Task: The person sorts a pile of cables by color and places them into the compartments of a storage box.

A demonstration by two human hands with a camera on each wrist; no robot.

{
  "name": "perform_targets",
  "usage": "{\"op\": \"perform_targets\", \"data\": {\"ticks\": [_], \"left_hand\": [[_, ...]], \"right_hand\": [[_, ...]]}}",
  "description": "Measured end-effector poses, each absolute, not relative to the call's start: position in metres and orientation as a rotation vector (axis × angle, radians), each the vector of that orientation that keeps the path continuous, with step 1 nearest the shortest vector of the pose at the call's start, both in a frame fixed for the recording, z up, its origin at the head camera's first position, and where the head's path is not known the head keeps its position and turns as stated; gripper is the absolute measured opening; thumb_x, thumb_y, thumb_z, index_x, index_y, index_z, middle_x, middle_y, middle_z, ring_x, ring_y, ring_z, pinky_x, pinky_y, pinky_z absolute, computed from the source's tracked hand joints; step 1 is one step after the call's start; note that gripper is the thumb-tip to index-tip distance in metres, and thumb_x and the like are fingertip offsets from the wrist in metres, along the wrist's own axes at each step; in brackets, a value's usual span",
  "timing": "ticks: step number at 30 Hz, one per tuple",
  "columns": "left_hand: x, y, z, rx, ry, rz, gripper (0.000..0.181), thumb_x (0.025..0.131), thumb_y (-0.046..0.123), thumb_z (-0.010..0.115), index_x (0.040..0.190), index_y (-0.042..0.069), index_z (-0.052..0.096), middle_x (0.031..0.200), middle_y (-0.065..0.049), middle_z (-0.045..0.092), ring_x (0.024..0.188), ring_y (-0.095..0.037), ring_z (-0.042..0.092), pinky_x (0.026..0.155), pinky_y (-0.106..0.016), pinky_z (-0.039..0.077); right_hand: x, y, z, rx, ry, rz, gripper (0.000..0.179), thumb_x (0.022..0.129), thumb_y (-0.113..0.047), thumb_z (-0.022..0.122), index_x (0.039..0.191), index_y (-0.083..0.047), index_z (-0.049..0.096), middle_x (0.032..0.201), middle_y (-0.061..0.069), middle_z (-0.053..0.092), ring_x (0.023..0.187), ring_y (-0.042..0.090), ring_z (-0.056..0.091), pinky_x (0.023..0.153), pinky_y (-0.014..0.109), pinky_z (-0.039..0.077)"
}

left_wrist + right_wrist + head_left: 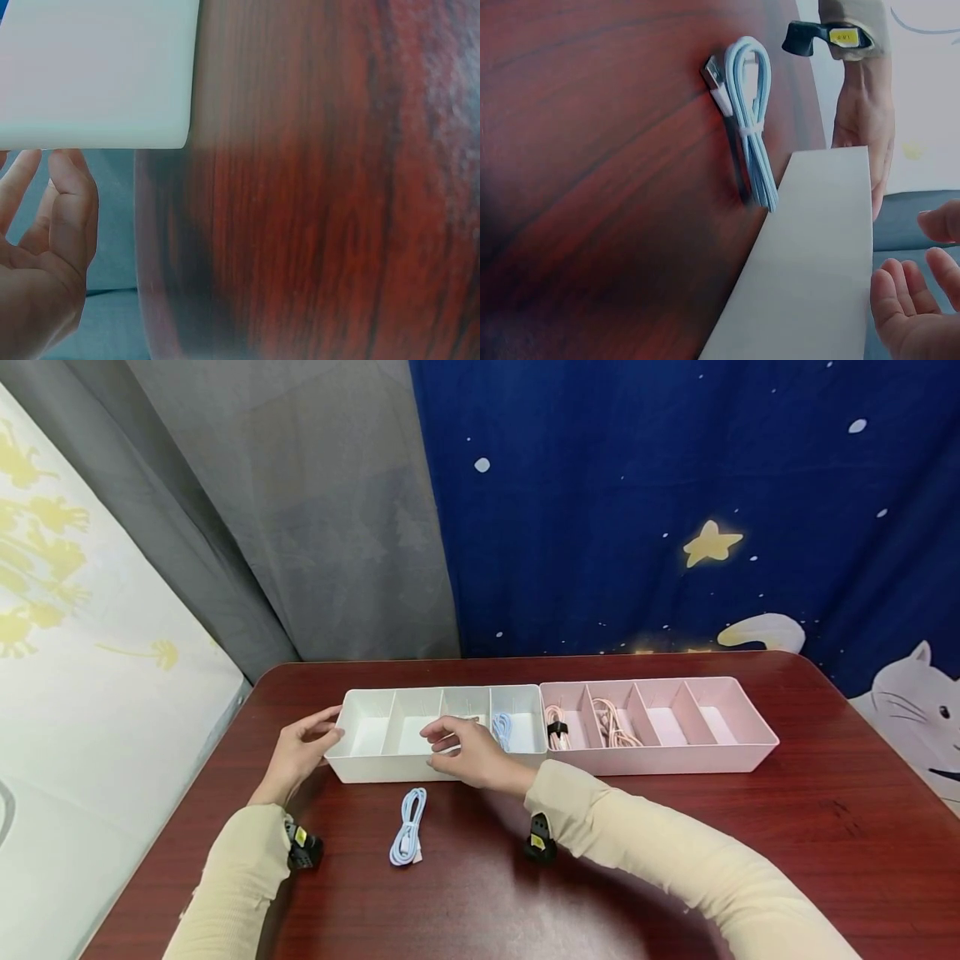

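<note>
A white four-compartment organizer box (390, 770) stands on the table, with a coiled light blue cable (502, 731) in its rightmost compartment. My left hand (298, 750) is at the box's left end, fingertips and thumb right at the wall. Over the box's front side hovers my right hand (476, 756), fingers loosely bent and nothing between them; it hides part of the third compartment. A bundled light blue USB cable (407, 828) lies on the table in front of the box; in the right wrist view, the cable (751, 127) shows its metal plug.
A pink organizer box (660, 762) abuts the white one on the right. Its two left compartments hold a pale cable with a black strap (557, 727) and a coiled pinkish cable (615, 727). Curtains hang behind the dark red wooden table (840, 777).
</note>
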State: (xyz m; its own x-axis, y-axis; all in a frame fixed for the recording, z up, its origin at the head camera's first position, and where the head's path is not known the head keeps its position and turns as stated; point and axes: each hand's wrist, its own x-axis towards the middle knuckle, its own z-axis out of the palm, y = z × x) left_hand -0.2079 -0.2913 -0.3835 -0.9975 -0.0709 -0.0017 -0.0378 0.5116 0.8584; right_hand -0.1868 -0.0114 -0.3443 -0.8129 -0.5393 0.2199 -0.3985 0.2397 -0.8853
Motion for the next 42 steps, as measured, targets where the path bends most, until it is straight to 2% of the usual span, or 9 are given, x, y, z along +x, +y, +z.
{"op": "perform_targets", "data": {"ticks": [23,31,42], "left_hand": [[-0.208,-0.291,-0.384,0.086,-2.704,-1.532,0.048,0.086,0.028,0.057,0.131,0.013,0.046,0.11,-0.014,0.051,0.08,-0.008,0.052,0.064,-0.027,0.048],[-0.208,-0.292,-0.383,0.096,-2.713,-1.521,0.048,0.086,0.03,0.057,0.131,0.014,0.046,0.11,-0.014,0.051,0.082,-0.011,0.052,0.065,-0.028,0.048],[-0.208,-0.291,-0.384,0.088,-2.698,-1.546,0.049,0.086,0.029,0.057,0.131,0.013,0.046,0.11,-0.015,0.051,0.081,-0.009,0.053,0.065,-0.027,0.049]], "right_hand": [[-0.168,-0.023,-0.366,-0.911,2.187,-1.586,0.031,0.077,0.006,0.06,0.107,0.01,0.053,0.11,0.023,0.054,0.096,0.035,0.055,0.074,0.019,0.046],[-0.163,-0.027,-0.374,-0.864,2.183,-1.534,0.036,0.077,0.004,0.061,0.111,0.01,0.051,0.113,0.022,0.052,0.099,0.034,0.053,0.073,0.017,0.046],[-0.16,-0.029,-0.388,-0.851,2.269,-1.514,0.037,0.074,0.003,0.064,0.108,0.01,0.054,0.108,0.018,0.049,0.096,0.031,0.053,0.072,0.018,0.046]]}}
